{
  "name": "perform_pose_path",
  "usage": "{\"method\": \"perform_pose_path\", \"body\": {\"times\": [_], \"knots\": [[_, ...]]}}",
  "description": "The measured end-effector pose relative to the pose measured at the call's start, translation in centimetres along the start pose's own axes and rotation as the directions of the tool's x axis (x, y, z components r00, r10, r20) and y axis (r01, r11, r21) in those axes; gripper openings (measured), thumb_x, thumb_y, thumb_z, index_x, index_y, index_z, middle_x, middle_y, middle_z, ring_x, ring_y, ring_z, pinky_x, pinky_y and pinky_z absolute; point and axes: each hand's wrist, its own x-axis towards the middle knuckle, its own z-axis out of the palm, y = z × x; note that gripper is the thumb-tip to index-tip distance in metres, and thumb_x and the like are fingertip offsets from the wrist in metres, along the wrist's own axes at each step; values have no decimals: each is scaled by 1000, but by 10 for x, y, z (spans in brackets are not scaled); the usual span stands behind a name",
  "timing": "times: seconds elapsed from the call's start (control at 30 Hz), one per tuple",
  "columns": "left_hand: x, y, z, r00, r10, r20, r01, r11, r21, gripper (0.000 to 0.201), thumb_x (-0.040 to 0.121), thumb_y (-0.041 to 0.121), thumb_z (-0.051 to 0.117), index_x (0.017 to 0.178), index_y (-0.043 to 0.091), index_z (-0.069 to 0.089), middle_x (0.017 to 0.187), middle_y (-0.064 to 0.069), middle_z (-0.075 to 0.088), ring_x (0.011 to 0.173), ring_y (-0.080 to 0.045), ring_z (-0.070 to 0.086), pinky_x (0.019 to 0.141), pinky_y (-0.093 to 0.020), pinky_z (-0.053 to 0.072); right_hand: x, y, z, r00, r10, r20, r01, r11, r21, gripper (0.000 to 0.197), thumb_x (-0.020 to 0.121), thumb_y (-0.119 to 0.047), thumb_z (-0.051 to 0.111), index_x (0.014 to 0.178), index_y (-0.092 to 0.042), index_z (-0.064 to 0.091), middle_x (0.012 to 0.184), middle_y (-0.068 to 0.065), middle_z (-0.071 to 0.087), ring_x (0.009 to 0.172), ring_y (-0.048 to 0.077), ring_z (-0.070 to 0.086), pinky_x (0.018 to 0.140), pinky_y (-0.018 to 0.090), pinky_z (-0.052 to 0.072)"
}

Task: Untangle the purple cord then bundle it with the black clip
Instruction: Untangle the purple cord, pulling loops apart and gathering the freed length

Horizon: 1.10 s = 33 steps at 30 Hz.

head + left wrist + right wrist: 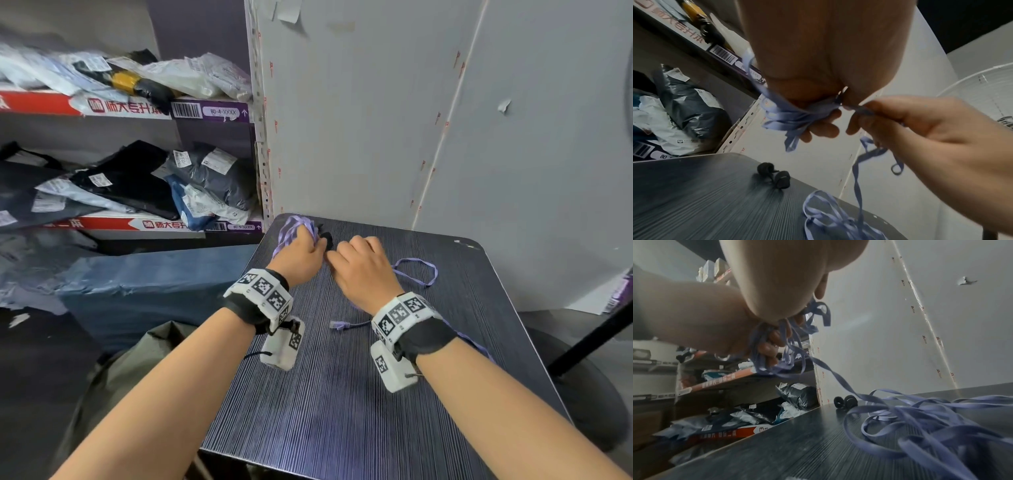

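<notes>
Two hands share one purple cord [789, 116]: the left hand [301, 255] clutches the gathered loops so they cannot spill, while the right hand [359, 270] pinches the next strand to feed it in. One black clip [774, 176] waits on the worktop [342, 411] nearby; loose cord trails there.
</notes>
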Motion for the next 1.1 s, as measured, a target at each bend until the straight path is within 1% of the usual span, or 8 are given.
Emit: {"method": "perform_pose_path", "body": {"times": [0.13,0.33,0.47,0.6,0.7,0.8,1.0,1.1], "knots": [[-9,4,7,997,29,67,-29,1000,3,40,101,37,32,109,1,48,99,-15,56,94,-27,55,86,-37,43,1,3,-2,993,111,-28,-108,991,77,17,85,-22,45,77,-15,59,71,0,55,70,25,52,69,34,30],[-11,-3,0,988,84,127,-96,991,94,51,85,58,54,63,16,35,56,4,36,49,-12,33,48,-27,25,-9,16,5,959,206,196,-259,918,300,21,80,-24,54,94,-17,69,104,2,63,104,23,45,87,43,38],[-14,-4,-2,958,87,275,-117,988,97,53,89,50,53,54,14,35,48,3,33,40,-8,29,42,-20,21,-6,19,-4,910,270,314,-362,886,288,34,82,-16,61,114,-26,64,128,-1,55,125,28,41,104,47,28],[-15,-4,3,928,114,355,-102,993,-54,45,92,43,53,64,8,50,55,-10,45,48,-12,38,54,-29,33,7,9,-19,893,82,442,-310,825,472,76,69,-6,55,138,-34,40,151,-13,28,142,16,9,115,41,0],[-15,-6,0,897,125,424,-55,983,-175,44,85,48,60,80,4,61,68,-20,60,58,-15,49,59,-29,42,8,8,-18,832,34,554,-432,665,609,66,68,-22,64,131,-33,49,144,-4,41,138,17,27,114,39,21],[-14,-6,-3,892,84,445,11,978,-207,40,87,37,62,58,12,51,44,5,49,39,-5,39,44,-15,32,4,11,-11,821,75,567,-509,545,666,50,65,-29,77,112,-32,60,113,-2,61,109,14,52,95,30,42],[-18,-2,-5,885,73,460,128,912,-390,30,85,26,67,77,-1,58,46,-2,40,34,-9,27,37,-16,21,-4,11,-6,780,141,609,-577,539,614,19,69,-19,66,62,-25,49,66,-7,46,70,14,42,67,33,37],[-23,2,-1,917,144,372,45,890,-454,28,85,24,68,68,3,60,42,-1,45,35,-11,33,38,-17,27,-4,15,-1,751,191,632,-635,469,613,12,72,-21,67,66,-24,56,69,-6,50,72,18,51,68,35,42]]}}
